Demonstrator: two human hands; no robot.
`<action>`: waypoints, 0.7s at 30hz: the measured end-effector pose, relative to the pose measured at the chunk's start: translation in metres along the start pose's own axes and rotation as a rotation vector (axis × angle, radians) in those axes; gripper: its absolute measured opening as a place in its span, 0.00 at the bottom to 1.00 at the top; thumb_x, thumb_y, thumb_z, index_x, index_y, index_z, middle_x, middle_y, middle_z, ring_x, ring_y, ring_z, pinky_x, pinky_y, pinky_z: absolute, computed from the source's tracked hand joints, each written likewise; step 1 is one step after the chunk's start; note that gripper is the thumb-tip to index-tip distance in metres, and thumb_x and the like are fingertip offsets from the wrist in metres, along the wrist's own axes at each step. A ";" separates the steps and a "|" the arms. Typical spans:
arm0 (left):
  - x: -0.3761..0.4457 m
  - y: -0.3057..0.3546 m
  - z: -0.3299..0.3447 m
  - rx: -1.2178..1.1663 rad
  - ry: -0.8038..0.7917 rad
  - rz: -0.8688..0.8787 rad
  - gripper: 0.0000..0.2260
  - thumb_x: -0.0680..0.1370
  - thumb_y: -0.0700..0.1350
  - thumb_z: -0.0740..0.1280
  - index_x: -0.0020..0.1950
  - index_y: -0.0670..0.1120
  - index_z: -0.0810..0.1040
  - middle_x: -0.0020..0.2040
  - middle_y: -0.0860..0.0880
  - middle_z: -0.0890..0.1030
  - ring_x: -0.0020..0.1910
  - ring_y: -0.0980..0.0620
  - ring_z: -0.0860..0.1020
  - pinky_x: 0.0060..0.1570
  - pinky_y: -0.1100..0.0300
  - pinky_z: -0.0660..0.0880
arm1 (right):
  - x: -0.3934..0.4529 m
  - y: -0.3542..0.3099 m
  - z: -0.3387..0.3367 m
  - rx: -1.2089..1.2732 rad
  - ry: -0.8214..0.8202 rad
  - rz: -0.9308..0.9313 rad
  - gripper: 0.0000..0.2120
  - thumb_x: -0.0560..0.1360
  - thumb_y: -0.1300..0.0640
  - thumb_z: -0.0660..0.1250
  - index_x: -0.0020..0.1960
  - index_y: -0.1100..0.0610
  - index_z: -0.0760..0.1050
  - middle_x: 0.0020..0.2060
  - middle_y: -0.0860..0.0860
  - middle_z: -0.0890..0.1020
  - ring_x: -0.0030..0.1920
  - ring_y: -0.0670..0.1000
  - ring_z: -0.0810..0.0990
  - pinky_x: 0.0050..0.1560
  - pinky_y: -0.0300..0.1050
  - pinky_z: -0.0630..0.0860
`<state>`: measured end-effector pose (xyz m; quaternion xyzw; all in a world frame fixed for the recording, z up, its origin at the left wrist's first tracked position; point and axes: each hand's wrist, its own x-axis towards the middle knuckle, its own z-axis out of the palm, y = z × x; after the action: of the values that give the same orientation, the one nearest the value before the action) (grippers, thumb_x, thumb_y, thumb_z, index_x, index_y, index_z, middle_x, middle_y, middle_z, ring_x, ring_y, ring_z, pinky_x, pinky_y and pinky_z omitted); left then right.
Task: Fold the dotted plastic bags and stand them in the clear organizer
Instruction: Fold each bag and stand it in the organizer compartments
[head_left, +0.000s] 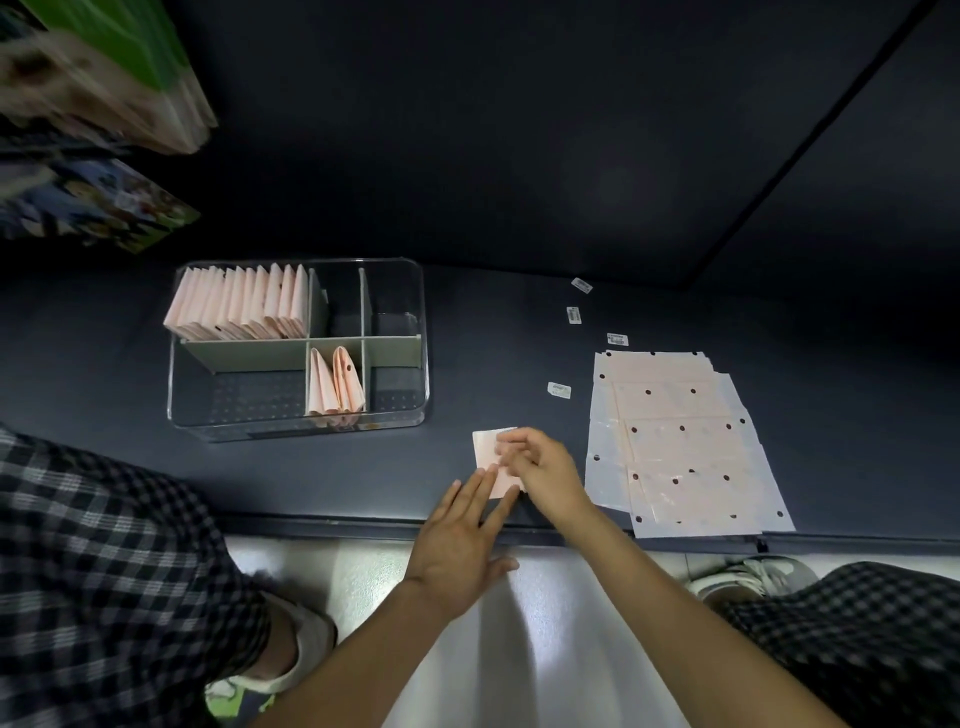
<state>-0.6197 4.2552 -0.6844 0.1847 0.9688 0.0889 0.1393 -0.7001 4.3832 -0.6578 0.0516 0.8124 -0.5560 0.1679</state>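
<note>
Head view of a dark surface (519, 364) at the stage of folding. A small pink folded bag (485, 447) lies flat near the front edge of the surface, between the clear organizer (423, 332) on the left and the stack of flat dotted bags (685, 441) on the right. The left hand (462, 535) lies palm down with its fingers straight and slightly spread, the fingertips pressing the near edge of the folded bag. The right hand (545, 473) rests over the bag's right part, its fingers curled onto the bag; motion blur hides whether this grip pinches a flap or only presses on it. In the organizer, a row of folded bags (239, 301) stands upright in the rear left compartment, and two more folded bags (335, 384) stand in the front middle compartment; the other compartments show only their dotted floor. Four small white labels (559, 389) lie scattered on the surface between the organizer and the flat stack. Checked trouser legs (104, 571) and light shoes (753, 574) appear below the surface edge.
</note>
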 end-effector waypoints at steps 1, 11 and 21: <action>0.001 0.000 -0.001 0.000 -0.002 -0.004 0.34 0.80 0.63 0.51 0.77 0.53 0.36 0.77 0.46 0.36 0.76 0.49 0.36 0.73 0.55 0.33 | 0.002 -0.001 0.002 0.093 -0.087 0.054 0.06 0.77 0.61 0.64 0.50 0.53 0.78 0.46 0.52 0.83 0.50 0.51 0.81 0.55 0.40 0.76; 0.005 -0.005 -0.002 0.015 0.023 0.009 0.33 0.79 0.64 0.53 0.77 0.56 0.40 0.78 0.46 0.38 0.77 0.49 0.40 0.73 0.54 0.37 | 0.018 -0.005 -0.008 -0.103 0.154 -0.060 0.09 0.78 0.64 0.61 0.52 0.55 0.79 0.46 0.48 0.82 0.46 0.40 0.79 0.49 0.30 0.73; 0.011 -0.010 -0.003 -0.013 0.056 0.022 0.30 0.78 0.65 0.53 0.76 0.60 0.46 0.78 0.47 0.46 0.76 0.49 0.47 0.73 0.53 0.44 | -0.001 0.028 -0.032 -0.519 0.089 -0.132 0.06 0.74 0.63 0.68 0.48 0.55 0.83 0.44 0.49 0.79 0.44 0.46 0.75 0.48 0.37 0.72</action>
<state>-0.6334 4.2497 -0.6868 0.1919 0.9696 0.1021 0.1126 -0.6983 4.4234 -0.6720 -0.0219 0.9359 -0.3362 0.1028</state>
